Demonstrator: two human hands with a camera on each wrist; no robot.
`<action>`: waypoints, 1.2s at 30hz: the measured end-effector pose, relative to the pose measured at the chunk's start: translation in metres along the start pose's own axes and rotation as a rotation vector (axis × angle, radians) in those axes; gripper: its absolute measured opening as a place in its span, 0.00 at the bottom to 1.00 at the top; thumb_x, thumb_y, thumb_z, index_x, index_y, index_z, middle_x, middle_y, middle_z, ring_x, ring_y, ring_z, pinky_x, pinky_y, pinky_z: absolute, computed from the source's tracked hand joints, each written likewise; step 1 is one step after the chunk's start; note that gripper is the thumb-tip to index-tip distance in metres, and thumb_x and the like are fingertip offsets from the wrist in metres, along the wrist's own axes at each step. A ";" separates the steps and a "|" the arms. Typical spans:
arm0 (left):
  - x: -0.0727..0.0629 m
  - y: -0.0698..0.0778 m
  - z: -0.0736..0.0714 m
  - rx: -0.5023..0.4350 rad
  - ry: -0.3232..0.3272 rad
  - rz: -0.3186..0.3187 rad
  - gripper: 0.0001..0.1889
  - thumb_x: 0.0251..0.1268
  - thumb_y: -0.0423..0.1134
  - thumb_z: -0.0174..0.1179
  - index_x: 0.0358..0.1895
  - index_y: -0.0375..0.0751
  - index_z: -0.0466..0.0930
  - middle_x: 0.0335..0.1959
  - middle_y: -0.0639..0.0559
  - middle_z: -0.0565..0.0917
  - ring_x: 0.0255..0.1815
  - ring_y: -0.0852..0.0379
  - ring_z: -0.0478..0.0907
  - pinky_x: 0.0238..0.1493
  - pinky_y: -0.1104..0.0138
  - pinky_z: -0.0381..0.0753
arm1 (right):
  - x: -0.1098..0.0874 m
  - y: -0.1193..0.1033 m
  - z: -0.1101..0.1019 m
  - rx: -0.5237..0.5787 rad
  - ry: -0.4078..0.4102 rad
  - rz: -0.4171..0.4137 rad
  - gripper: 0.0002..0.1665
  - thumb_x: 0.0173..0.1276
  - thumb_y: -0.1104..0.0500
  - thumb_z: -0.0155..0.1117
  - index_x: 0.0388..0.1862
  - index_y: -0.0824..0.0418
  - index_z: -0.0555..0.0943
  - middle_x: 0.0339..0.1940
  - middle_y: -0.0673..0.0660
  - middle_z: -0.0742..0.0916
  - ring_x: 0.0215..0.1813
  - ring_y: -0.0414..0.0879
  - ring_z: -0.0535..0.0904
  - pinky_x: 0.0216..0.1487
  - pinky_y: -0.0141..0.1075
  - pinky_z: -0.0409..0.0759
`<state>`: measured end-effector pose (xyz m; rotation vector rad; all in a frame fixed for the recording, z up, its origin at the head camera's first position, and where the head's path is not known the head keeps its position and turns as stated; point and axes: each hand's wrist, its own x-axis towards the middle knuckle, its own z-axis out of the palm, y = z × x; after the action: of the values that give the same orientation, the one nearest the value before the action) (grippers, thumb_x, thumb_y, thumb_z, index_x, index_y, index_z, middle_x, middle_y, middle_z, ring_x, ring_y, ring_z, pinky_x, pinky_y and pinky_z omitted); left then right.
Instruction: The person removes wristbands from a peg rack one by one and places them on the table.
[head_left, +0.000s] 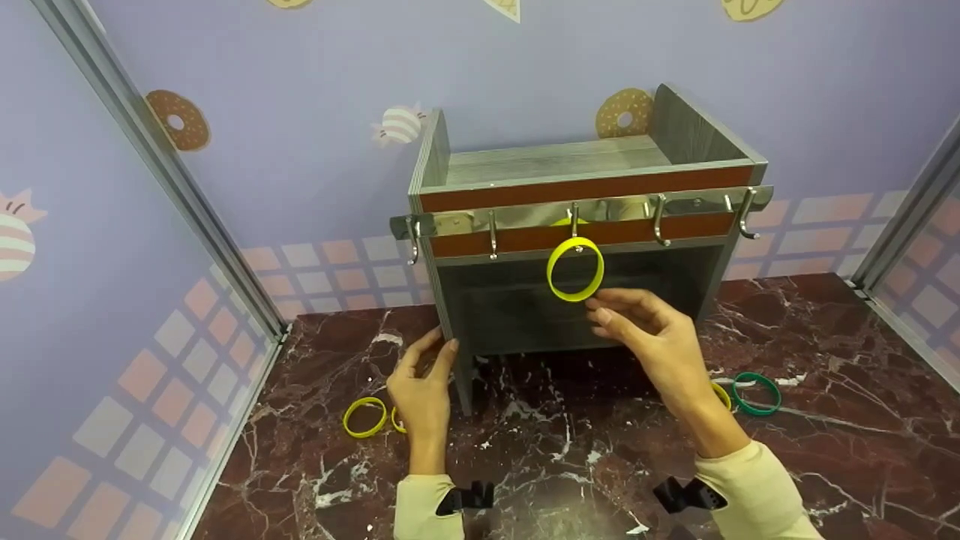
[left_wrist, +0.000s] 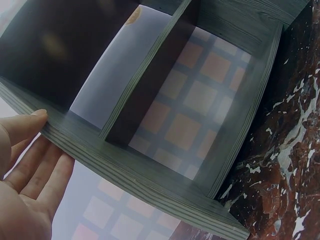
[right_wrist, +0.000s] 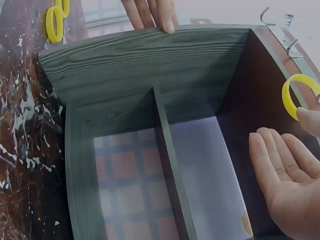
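A yellow ring (head_left: 551,279) hangs at the middle hook of the metal hook rail (head_left: 529,207) on a grey wooden shelf unit (head_left: 442,292). My right hand (head_left: 660,341) is just below and to the right of that ring, fingertips close to its lower edge. In the right wrist view the fingers of the right hand (right_wrist: 295,185) are straight and apart from the thumb, which overlaps the ring (right_wrist: 287,97). My left hand (head_left: 421,386) grips the unit's left side panel, thumb on the near face and fingers behind it, as the left wrist view shows.
Yellow rings (head_left: 364,418) lie on the dark marbled table (head_left: 525,465) left of the unit, one partly behind the left hand. A green ring (head_left: 756,394) and another yellow ring (head_left: 721,395) lie at right. Patterned walls (head_left: 315,135) enclose the back and sides.
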<state>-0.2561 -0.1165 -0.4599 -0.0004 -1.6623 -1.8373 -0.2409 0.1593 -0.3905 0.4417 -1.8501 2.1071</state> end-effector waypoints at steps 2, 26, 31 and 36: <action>0.000 0.000 0.001 0.000 0.005 -0.007 0.12 0.67 0.30 0.74 0.52 0.33 0.91 0.45 0.40 0.90 0.41 0.52 0.90 0.37 0.67 0.90 | 0.001 -0.001 0.002 0.010 0.001 -0.009 0.15 0.74 0.71 0.69 0.58 0.72 0.85 0.55 0.72 0.88 0.53 0.59 0.89 0.56 0.52 0.87; 0.001 0.000 0.001 -0.021 0.004 -0.002 0.12 0.67 0.28 0.74 0.52 0.32 0.90 0.47 0.38 0.90 0.42 0.52 0.91 0.40 0.65 0.91 | 0.012 -0.009 0.015 0.044 0.026 -0.076 0.12 0.74 0.70 0.70 0.53 0.76 0.84 0.50 0.69 0.89 0.48 0.57 0.89 0.51 0.47 0.90; 0.000 -0.001 0.001 0.003 -0.001 0.004 0.12 0.68 0.29 0.73 0.52 0.32 0.90 0.46 0.39 0.90 0.42 0.54 0.91 0.39 0.61 0.92 | 0.012 -0.013 0.015 0.051 0.036 -0.091 0.11 0.74 0.70 0.70 0.52 0.76 0.85 0.49 0.67 0.89 0.48 0.57 0.89 0.51 0.48 0.90; 0.001 -0.002 0.001 -0.004 0.005 0.009 0.12 0.68 0.28 0.73 0.52 0.31 0.90 0.47 0.38 0.90 0.42 0.53 0.91 0.40 0.61 0.92 | 0.012 -0.017 0.016 0.070 0.036 -0.115 0.11 0.74 0.71 0.70 0.51 0.77 0.84 0.49 0.69 0.89 0.47 0.56 0.89 0.51 0.47 0.90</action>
<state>-0.2578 -0.1161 -0.4610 -0.0044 -1.6526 -1.8329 -0.2441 0.1453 -0.3680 0.5099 -1.6935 2.0940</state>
